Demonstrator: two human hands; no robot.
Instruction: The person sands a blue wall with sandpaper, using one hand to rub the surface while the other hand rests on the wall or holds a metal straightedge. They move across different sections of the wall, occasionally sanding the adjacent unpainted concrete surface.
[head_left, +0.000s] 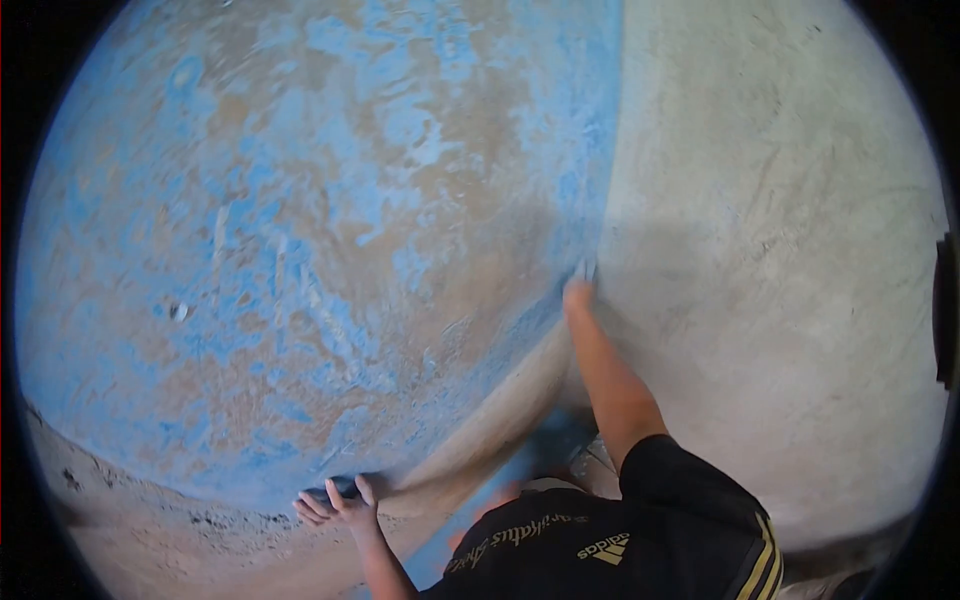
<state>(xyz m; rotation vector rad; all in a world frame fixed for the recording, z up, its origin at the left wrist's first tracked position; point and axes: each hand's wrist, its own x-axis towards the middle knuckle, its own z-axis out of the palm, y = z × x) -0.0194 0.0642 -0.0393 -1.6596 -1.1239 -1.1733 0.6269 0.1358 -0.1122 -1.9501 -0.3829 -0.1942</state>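
Note:
My left hand [345,505] is at the lower edge of a wall [330,230] with patchy blue paint. Its fingers are bent around a small dark pad [343,487], partly hidden by them. Farther up, my right hand [578,287] presses into the seam where the blue-patched wall meets a pale wall [770,270]. Its fingers are drawn together and their tips look dusted blue-grey; I cannot tell what they hold. Both arms reach out from a black shirt [620,540] with gold lettering.
A pale curved ledge [490,425] runs below the blue surface between my hands. A rough, stained strip of plaster [150,520] lies at the lower left. A small whitish spot [179,312] shows on the left of the blue wall. A dark object [945,310] stands at the right edge.

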